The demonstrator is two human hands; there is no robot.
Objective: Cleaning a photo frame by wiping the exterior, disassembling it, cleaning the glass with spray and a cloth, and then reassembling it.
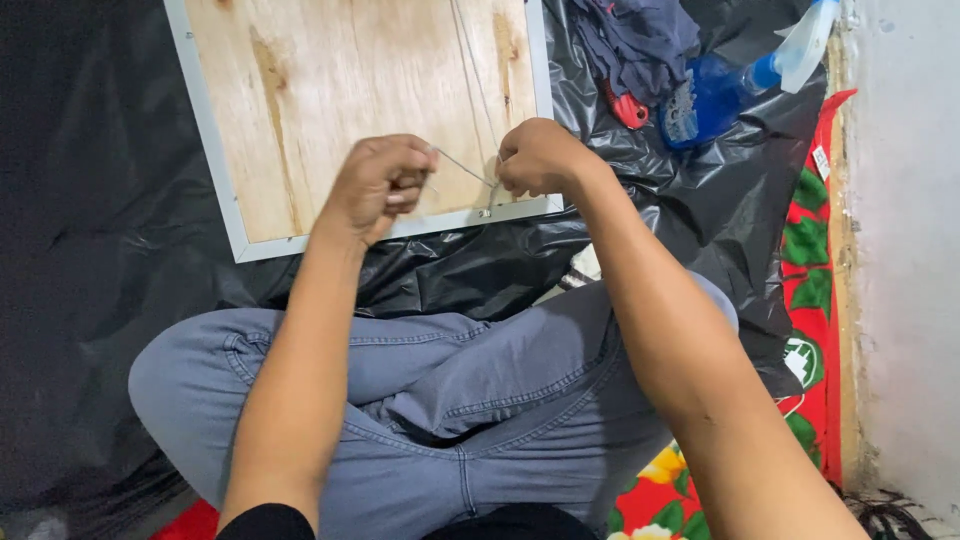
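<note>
A thin pale wire (pixel 462 166) is being pulled taut over the near edge of the plywood-backed frame (pixel 300 120), clamped between the left hand (pixel 378 185) and right hand (pixel 540 158), a blue spray bottle (pixel 730 85) lying beyond on the black plastic sheet (pixel 90 200).

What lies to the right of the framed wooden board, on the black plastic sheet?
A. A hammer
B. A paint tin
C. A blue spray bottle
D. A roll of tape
C: a blue spray bottle with a pale trigger head lies on the black plastic sheet, right of the framed board, beside a dark cloth.
</note>
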